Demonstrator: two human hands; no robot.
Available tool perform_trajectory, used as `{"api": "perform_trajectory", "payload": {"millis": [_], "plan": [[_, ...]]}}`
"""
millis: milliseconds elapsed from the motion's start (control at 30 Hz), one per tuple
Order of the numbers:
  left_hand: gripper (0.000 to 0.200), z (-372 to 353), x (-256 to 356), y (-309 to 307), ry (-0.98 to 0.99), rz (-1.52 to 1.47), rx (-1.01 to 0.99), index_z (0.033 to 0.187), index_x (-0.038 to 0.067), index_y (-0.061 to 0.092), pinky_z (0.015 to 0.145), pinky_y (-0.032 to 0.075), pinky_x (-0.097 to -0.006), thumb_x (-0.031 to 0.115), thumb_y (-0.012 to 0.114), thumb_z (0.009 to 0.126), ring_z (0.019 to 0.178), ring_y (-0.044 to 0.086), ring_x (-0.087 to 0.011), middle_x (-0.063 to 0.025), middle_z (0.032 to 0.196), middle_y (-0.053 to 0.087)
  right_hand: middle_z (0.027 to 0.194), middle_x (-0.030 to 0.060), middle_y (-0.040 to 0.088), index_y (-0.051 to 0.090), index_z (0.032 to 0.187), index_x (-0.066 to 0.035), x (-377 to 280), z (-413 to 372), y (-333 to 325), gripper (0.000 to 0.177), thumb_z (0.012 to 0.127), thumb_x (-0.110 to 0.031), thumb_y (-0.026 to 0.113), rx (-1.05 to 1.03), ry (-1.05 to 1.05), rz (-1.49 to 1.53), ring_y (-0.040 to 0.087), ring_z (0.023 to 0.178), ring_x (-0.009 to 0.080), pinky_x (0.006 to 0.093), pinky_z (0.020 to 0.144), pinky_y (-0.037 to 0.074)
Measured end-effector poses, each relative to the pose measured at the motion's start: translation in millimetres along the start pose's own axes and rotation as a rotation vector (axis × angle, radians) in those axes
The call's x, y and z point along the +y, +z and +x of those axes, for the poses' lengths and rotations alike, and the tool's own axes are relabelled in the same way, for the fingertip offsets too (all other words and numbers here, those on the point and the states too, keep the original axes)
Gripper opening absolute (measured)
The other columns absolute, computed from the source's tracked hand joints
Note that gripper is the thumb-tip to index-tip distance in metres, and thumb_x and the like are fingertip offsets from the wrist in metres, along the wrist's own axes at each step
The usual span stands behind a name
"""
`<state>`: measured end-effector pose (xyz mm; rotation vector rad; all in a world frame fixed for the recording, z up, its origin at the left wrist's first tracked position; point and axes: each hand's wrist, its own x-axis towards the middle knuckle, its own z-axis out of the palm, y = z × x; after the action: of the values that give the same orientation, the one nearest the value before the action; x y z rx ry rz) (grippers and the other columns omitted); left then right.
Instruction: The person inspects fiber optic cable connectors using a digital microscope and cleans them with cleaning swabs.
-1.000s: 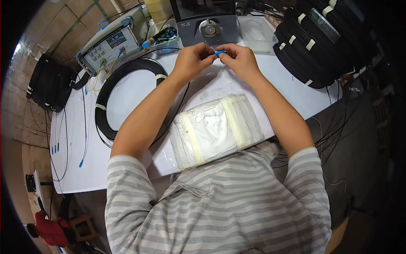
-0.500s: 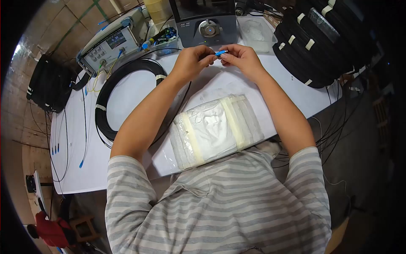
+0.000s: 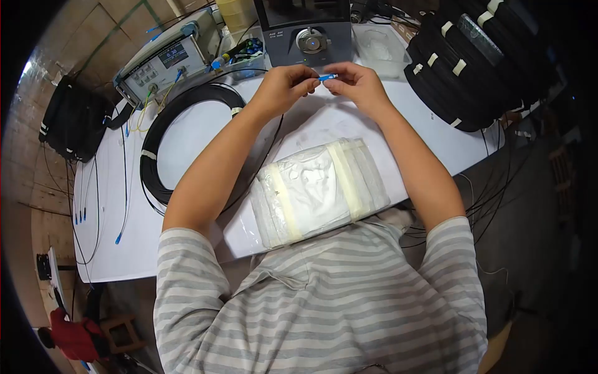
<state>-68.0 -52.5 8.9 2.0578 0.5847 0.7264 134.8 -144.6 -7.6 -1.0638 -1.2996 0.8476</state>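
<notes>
A small blue fiber optic connector (image 3: 327, 77) is in front of the dark instrument, between my two hands. My left hand (image 3: 288, 88) is closed, pinching its left end with thumb and forefinger. From the right, my right hand (image 3: 360, 88) holds the connector's other end, the thumb below it and the forefinger bent over the top. A thin black cable (image 3: 272, 142) runs down the table past my left wrist. Just beyond the hands stands the dark inspection instrument (image 3: 283, 48) with a screen and a round metal port (image 3: 311, 41).
A coil of black cable (image 3: 149, 134) lies left, before a meter (image 3: 161, 65). Stacked coils (image 3: 448, 87) stand right, beside a clear plastic tub (image 3: 381, 51). A taped white pad (image 3: 317, 190) lies at the front edge. A person in red (image 3: 73, 336) is at lower left.
The right forefinger has lifted slightly, and more of the blue connector shows between the fingers. The view has shifted a little; both hands stay in nearly the same place.
</notes>
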Motion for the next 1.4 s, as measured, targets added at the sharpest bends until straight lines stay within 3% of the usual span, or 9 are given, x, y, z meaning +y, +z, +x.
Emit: {"api": "perform_trajectory", "payload": {"millis": [200,300,400,700,800,900,1000,1200,1400], "plan": [[0.023,2,3,-3,-0.003,0.095,-0.084,0.111,-0.003,0.07,0.077,0.053,-0.0263,0.017,0.069,0.1,0.082,0.063,-0.0089,-0.0022,0.089,0.07,0.088,0.0026,0.074,0.076,0.107,-0.001,-1,0,-14,0.023,0.088,-0.013,0.081,-0.026,-0.03,-0.209,0.065,0.081,0.0078,0.0248,0.072,0.051],[0.022,3,1,-3,0.001,0.101,-0.087,0.111,-0.003,0.07,0.077,0.053,-0.0264,0.016,0.068,0.101,0.082,0.063,-0.009,-0.0021,0.088,0.07,0.098,0.0058,0.077,0.075,0.113,0.0,0,3,-18,0.024,0.091,-0.009,0.077,-0.056,0.021,-0.302,0.071,0.093,0.0108,0.0251,0.083,0.055],[0.022,2,1,-1,-0.013,0.118,-0.078,0.111,-0.004,0.07,0.076,0.053,-0.0264,0.016,0.068,0.101,0.081,0.062,-0.0091,-0.002,0.087,0.07,0.098,0.006,0.077,0.075,0.113,0.0,0,2,-13,0.024,0.091,-0.01,0.077,-0.061,0.021,-0.331,0.071,0.092,0.0105,0.0252,0.082,0.055],[0.023,0,7,-3,0.002,0.149,-0.111,0.11,-0.003,0.07,0.074,0.051,-0.0263,0.018,0.065,0.103,0.078,0.06,-0.0083,-0.0017,0.084,0.068,0.099,0.006,0.076,0.073,0.115,0.001,3,3,-19,0.027,0.092,-0.012,0.077,-0.082,0.075,-0.307,0.07,0.089,0.0097,0.0251,0.081,0.055],[0.024,1,4,0,-0.026,0.14,-0.118,0.109,-0.003,0.07,0.071,0.05,-0.0264,0.02,0.064,0.104,0.075,0.057,-0.0082,-0.0004,0.081,0.065,0.086,0.0038,0.074,0.077,0.108,-0.001,8,2,-11,0.027,0.088,-0.018,0.081,-0.011,-0.025,-0.279,0.065,0.077,0.0083,0.0256,0.071,0.052],[0.025,1,3,1,-0.029,0.156,-0.123,0.108,-0.003,0.069,0.069,0.048,-0.0264,0.021,0.062,0.105,0.072,0.054,-0.0082,0.0006,0.078,0.062,0.087,0.0042,0.075,0.076,0.113,-0.002,9,3,0,0.027,0.09,-0.017,0.079,0.083,-0.099,-0.258,0.066,0.077,0.0092,0.0263,0.072,0.053],[0.026,0,6,2,-0.029,0.161,-0.14,0.108,-0.003,0.069,0.069,0.047,-0.0262,0.021,0.06,0.106,0.072,0.053,-0.0082,0.0008,0.077,0.061,0.091,0.0055,0.075,0.074,0.117,0.0,4,1,1,0.029,0.092,-0.014,0.074,0.028,-0.032,-0.341,0.068,0.079,0.0099,0.0266,0.073,0.055],[0.027,2,0,0,-0.039,0.11,-0.155,0.106,-0.001,0.067,0.068,0.046,-0.026,0.024,0.056,0.107,0.07,0.052,-0.0083,0.0014,0.076,0.059,0.098,0.0096,0.076,0.07,0.121,0.005,7,3,-4,0.027,0.098,-0.009,0.066,-0.017,0.035,-0.114,0.072,0.083,0.0113,0.0242,0.076,0.058],[0.032,4,-4,-4,-0.094,0.005,-0.198,0.103,0.0,0.067,0.067,0.046,-0.0261,0.029,0.054,0.108,0.07,0.053,-0.0084,0.0018,0.076,0.058,0.099,0.0099,0.075,0.068,0.122,0.004,11,5,-7,0.028,0.101,-0.016,0.066,-0.031,0.059,-0.022,0.072,0.086,0.0115,0.0246,0.077,0.058]]}}
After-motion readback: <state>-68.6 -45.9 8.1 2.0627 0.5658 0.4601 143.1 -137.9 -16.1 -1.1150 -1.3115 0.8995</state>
